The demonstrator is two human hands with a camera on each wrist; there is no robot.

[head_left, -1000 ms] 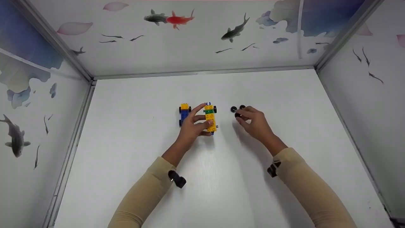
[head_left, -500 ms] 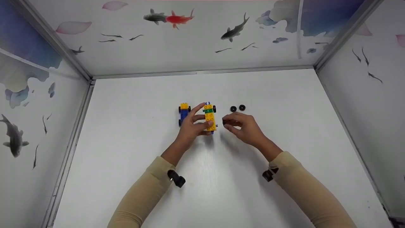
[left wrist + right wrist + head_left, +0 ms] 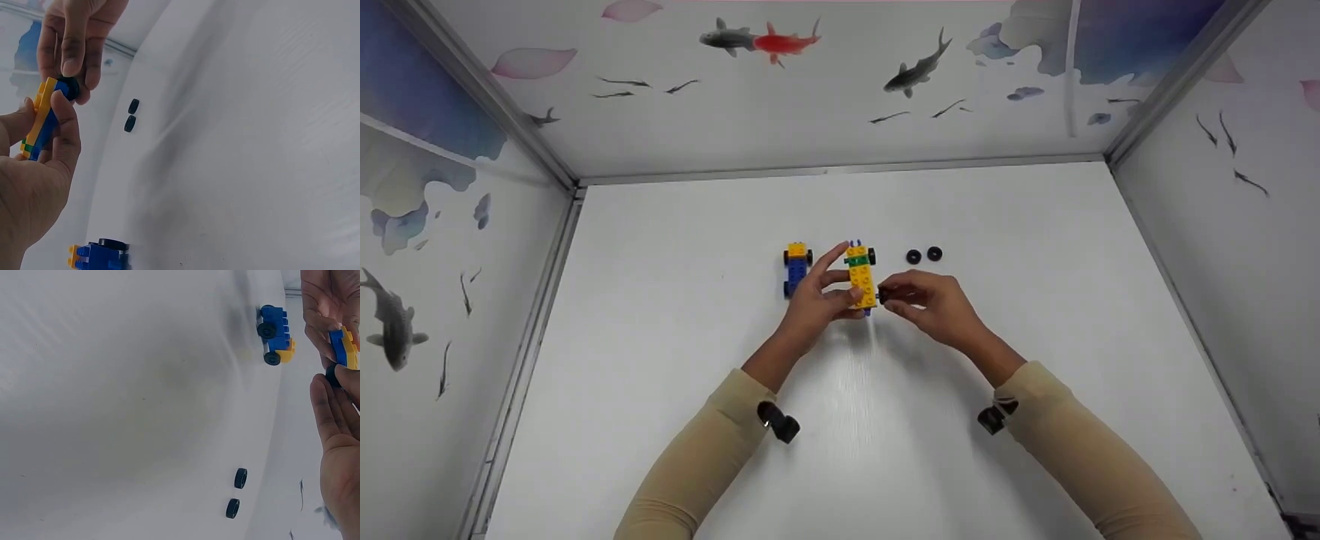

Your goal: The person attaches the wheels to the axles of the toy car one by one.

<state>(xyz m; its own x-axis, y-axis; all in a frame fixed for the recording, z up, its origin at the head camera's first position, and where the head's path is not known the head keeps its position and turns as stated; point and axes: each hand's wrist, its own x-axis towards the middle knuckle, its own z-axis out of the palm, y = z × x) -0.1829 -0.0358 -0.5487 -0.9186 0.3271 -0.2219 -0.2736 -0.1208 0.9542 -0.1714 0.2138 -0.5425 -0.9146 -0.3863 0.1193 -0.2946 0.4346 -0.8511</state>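
My left hand point(image 3: 814, 300) grips a toy car body point(image 3: 860, 281) built of yellow, green and blue bricks, holding it above the table. One black wheel point(image 3: 872, 256) sits on its far right side. Between the thumb and fingers of my right hand point(image 3: 934, 304) is another black wheel point(image 3: 883, 295), pressed up to the car's near right side. In the left wrist view that pinched wheel point(image 3: 68, 88) meets the blue underside at the car's end. The right wrist view shows the wheel point(image 3: 332, 375) against the blue part, partly hidden by my thumb.
A second toy car point(image 3: 796, 270), blue and yellow with black wheels, stands on the white table point(image 3: 675, 315) left of my left hand. Two loose black wheels point(image 3: 913, 256) point(image 3: 934, 253) lie beyond my right hand. Printed panels point(image 3: 840, 97) wall the table at the back and sides.
My right hand has picked a black wheel from the group of three and carried it left to the car's side. My left hand holds the car in nearly the same place.
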